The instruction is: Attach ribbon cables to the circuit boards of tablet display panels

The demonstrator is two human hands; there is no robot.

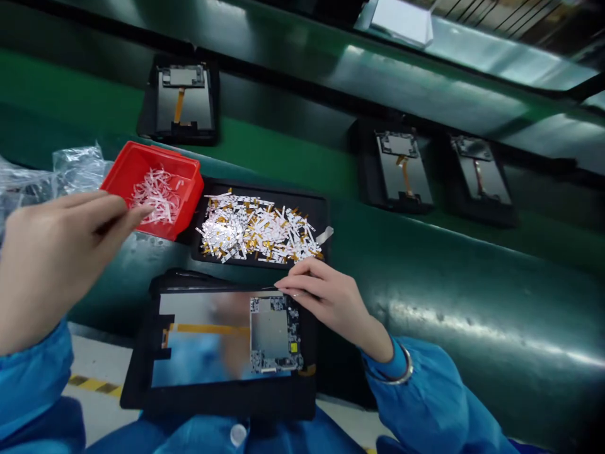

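At the red box point(189, 197), the left hand point(66, 252) is pressed together; something thin point(270, 288) is pinched by the right hand point(331, 296).

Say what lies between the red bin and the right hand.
In the head view, a black tray heaped with white and orange strips lies between the red bin and the right hand.

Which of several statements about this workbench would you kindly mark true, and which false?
The red bin holds white strips. True.
The red bin is right of the black tray. False: it is left of the black tray.
The right hand is nearer the circuit board than the left hand is. True.
The left hand lies flat on the black tray. False: it is raised, seen partly in front of the red bin.
A yellow square sits on the circuit board. True.
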